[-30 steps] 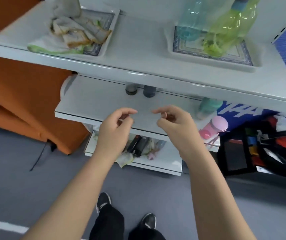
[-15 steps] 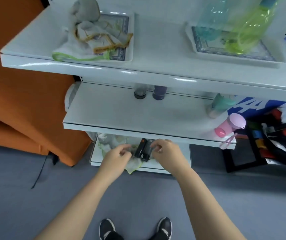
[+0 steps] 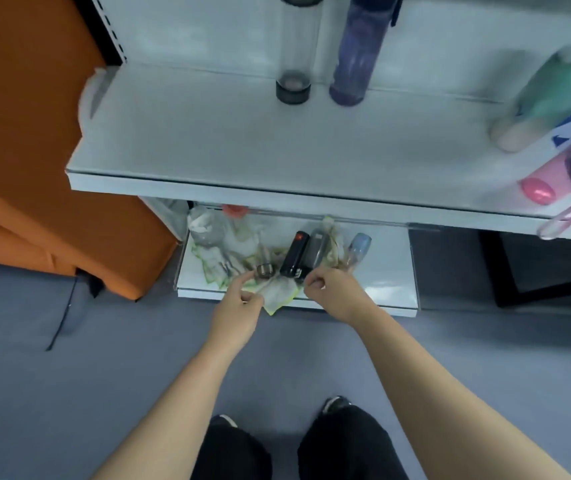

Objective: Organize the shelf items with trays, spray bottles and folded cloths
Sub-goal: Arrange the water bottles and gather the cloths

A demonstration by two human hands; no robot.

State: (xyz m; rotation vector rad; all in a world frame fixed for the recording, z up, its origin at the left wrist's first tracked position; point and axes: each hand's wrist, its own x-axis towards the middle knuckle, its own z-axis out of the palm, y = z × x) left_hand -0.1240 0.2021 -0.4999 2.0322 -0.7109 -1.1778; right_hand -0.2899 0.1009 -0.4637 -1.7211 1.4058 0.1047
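Note:
On the bottom shelf (image 3: 386, 289) lies a heap of crumpled white cloths with green and yellow edges (image 3: 223, 261). Several bottles lie on the heap: a black one (image 3: 294, 254), a grey one (image 3: 319, 245), a pale blue one (image 3: 359, 247) and a clear one with a red cap (image 3: 220, 225). My left hand (image 3: 239, 308) and my right hand (image 3: 334, 292) are at the shelf's front edge. Each pinches one side of a white cloth with a yellow-green border (image 3: 278, 293), which hangs over the edge between them.
The middle shelf (image 3: 207, 150) juts out above the bottom one. It carries a clear bottle (image 3: 293, 64), a purple bottle (image 3: 355, 60), a teal bottle (image 3: 547, 98) and a pink bottle (image 3: 554, 181). An orange cabinet (image 3: 34, 150) stands at the left. A black frame (image 3: 536, 271) is at the right.
Both hands have dropped from the middle shelf's edge to the bottom shelf and taken hold of the cloth. The view has tilted down, so the top shelf with its trays is out of sight.

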